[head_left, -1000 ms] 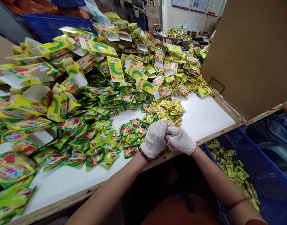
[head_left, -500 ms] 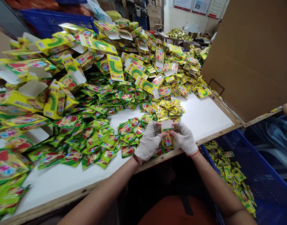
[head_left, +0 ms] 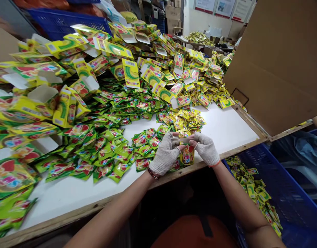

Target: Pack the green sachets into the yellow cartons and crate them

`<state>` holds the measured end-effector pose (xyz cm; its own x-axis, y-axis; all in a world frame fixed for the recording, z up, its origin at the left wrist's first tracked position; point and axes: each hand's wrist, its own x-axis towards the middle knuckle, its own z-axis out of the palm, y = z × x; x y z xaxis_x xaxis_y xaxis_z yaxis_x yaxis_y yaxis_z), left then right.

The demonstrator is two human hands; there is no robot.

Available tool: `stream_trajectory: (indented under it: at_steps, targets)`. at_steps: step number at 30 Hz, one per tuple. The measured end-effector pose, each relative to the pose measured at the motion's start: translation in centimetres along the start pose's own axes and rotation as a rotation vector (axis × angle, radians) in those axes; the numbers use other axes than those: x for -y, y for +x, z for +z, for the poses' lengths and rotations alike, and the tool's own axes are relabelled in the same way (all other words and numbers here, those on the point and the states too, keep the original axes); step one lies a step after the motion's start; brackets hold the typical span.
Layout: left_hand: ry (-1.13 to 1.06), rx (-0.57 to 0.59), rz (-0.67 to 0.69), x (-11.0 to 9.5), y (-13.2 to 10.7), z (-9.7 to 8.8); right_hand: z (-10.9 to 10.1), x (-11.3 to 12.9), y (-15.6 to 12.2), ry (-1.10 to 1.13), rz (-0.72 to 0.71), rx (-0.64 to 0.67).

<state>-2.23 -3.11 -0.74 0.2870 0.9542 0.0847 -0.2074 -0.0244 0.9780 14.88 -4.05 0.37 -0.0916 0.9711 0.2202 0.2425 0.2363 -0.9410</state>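
From here the left hand (head_left: 164, 154) hides part of the box (head_left: 188, 155), the leftmost cartons (head_left: 10, 172) blur and run past the edge of view, print on the posters (head_left: 224, 7) is too small to read, and the cardboard (head_left: 274, 65) and crate (head_left: 295, 196) are cut off.

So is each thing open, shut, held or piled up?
Small box: held, white flap showing
Left hand: gloved, holding small box
Right hand: gloved, holding small box
Piled boxes: heaped, many open
Green packets: heaped
Yellow packets: bunched together
Lower blue crate: open-topped, holding packets
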Motion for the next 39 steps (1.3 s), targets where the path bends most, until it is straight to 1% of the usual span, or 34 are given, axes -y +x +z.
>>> stream_trajectory:
  at_steps: [4, 8, 10, 12, 14, 16, 18, 20, 22, 24, 25, 27, 29, 31, 32, 33, 35, 37, 39]
  targets:
    - [0.058, 0.02, 0.04, -0.2, -0.1, 0.0, -0.8, 0.9, 0.1, -0.149, -0.055, 0.03]
    - [0.162, 0.056, 0.065, -0.2, -0.3, -0.2, -0.9, 1.4, 0.5, -0.204, -0.04, 0.069]
    - [0.16, 0.082, 0.067, -0.1, -0.4, -0.3, -0.9, 1.6, 0.6, -0.232, -0.036, 0.054]
    - [0.163, 0.088, 0.101, -0.1, -0.4, -0.4, -0.9, 2.0, 0.6, -0.256, -0.062, 0.055]
    - [0.205, 0.079, 0.152, -0.1, -0.5, -0.5, -1.2, 2.5, 0.4, -0.265, -0.125, 0.118]
    - [0.291, 0.075, 0.189, -0.3, -0.5, -0.7, -1.7, 2.9, 0.1, -0.262, -0.182, 0.23]
    - [0.374, 0.07, 0.221, -0.4, -0.4, -0.8, -2.1, 3.0, -0.1, -0.25, -0.193, 0.308]
    - [0.426, 0.056, 0.252, -0.5, -0.4, -0.8, -2.0, 2.6, -0.3, -0.242, -0.174, 0.317]
    - [0.454, 0.051, 0.263, -0.5, -0.3, -0.8, -1.6, 1.7, -0.4, -0.249, -0.134, 0.266]
    - [0.49, 0.056, 0.242, -0.8, 0.0, -0.9, -1.5, 1.0, -0.7, -0.209, -0.058, 0.157]
    - [0.51, 0.051, 0.223, -1.0, 0.2, -1.2, -1.7, 0.7, -0.9, -0.14, -0.012, 0.085]
    - [0.571, -0.004, 0.192, -1.6, 1.0, -2.1, -2.8, 0.7, -1.5, 0.102, 0.056, -0.065]
    - [0.691, -0.102, 0.187, -2.4, 2.3, -3.5, -4.4, 1.1, -1.8, 0.394, 0.055, -0.193]
    - [0.878, -0.192, 0.185, -2.9, 4.3, -5.0, -5.5, 1.6, -1.4, 0.581, 0.021, -0.239]
    - [0.978, -0.222, 0.167, -3.1, 5.5, -5.7, -5.6, 1.7, -0.7, 0.606, 0.013, -0.225]
    - [1.071, -0.239, 0.13, -3.1, 6.7, -6.2, -5.3, 1.6, 0.2, 0.581, 0.016, -0.189]
    - [1.198, -0.243, 0.046, -3.0, 9.3, -6.7, -3.6, 1.1, 2.6, 0.388, 0.033, -0.076]
    - [1.254, -0.232, 0.0, -2.5, 11.5, -6.7, -1.0, 0.1, 5.4, 0.012, 0.026, 0.046]
    - [1.288, -0.213, -0.016, -2.0, 13.0, -6.4, 1.3, -1.1, 7.9, -0.406, -0.102, 0.085]
